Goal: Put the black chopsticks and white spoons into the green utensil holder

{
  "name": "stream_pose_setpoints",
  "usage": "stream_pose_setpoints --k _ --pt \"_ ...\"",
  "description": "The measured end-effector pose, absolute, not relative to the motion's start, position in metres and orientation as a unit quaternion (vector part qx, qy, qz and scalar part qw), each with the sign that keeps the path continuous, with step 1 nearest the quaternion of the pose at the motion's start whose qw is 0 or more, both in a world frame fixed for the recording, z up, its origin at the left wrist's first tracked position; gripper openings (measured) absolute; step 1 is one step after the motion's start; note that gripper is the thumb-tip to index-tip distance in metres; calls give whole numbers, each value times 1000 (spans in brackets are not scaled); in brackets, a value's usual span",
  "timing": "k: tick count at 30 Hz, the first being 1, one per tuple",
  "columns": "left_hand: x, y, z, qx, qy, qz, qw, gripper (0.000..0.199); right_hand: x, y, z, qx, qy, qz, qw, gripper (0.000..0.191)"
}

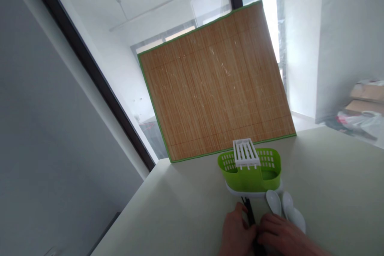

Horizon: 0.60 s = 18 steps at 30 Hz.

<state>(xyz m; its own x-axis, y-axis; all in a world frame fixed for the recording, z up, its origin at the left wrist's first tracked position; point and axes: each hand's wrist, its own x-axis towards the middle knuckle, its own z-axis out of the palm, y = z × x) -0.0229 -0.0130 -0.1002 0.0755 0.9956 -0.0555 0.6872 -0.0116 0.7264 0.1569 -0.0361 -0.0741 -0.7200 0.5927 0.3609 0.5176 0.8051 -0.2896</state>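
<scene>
At the bottom of the head view, a bundle of black chopsticks (251,217) lies on the table with the tips pointing away from me. My left hand (237,232) is closed around the bundle from the left, its thumb and fingers along it. Curled fingers of my right hand (280,232) press on the same bundle from the right; the lower ends are hidden under the hands. Just beyond the right hand are several white spoons (273,201), partly covered by it. A green utensil basket (249,179) with a white slotted rack (246,153) across its top stands past the chopstick tips.
Behind the basket, a bamboo mat (216,84) with green edging leans against a glass window. The pale table (186,208) has its left edge running diagonally beside a grey wall (60,128). Cardboard boxes (370,92) and plastic bags lie beyond, at right.
</scene>
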Motion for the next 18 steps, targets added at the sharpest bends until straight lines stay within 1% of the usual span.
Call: stream_pose_setpoints --k 3,7,11,15,18 --pt "-22 -14 -101 653 623 260 343 35 156 -34 -82 -324 -918 104 205 16" --pt "-16 -15 -103 622 593 278 429 29 155 -28 -102 -376 -903 93 184 16" --pt "-11 -13 -111 601 570 327 454 22 152 -24 -121 -422 -885 13 197 23" --pt "-11 -8 -120 566 562 369 478 21 147 -26 -137 -436 -867 -87 226 30" --pt "-10 -6 -123 545 555 390 492 21 144 -26 -146 -441 -857 -128 234 32"
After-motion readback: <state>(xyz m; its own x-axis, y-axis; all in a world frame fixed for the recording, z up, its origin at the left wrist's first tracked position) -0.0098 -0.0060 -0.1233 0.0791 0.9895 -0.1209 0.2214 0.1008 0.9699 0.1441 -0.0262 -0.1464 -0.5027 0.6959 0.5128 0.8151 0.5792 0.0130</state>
